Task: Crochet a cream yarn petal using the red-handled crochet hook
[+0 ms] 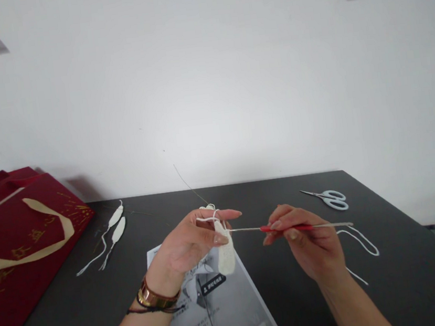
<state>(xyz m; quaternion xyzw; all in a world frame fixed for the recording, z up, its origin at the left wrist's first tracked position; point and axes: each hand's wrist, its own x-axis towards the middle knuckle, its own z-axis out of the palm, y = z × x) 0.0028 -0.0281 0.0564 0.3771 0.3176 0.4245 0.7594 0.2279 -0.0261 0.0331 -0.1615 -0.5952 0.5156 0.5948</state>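
My left hand pinches a white crocheted piece, with white yarn looped over its index finger, which points to the right. A thin wire sticks up from the top of the piece. In my right hand is a crochet hook with a red grip and metal ends, held level. The hook's left end reaches the crocheted piece beside my left fingertips; whether it is inside a stitch I cannot tell. Beyond my right hand, a strand of white yarn lies on the table.
A printed sheet lies under my left hand on the dark table. Scissors with pale handles rest at the right. Two white crocheted pieces with yarn tails lie at the left, beside a red gift bag. A white wall stands behind.
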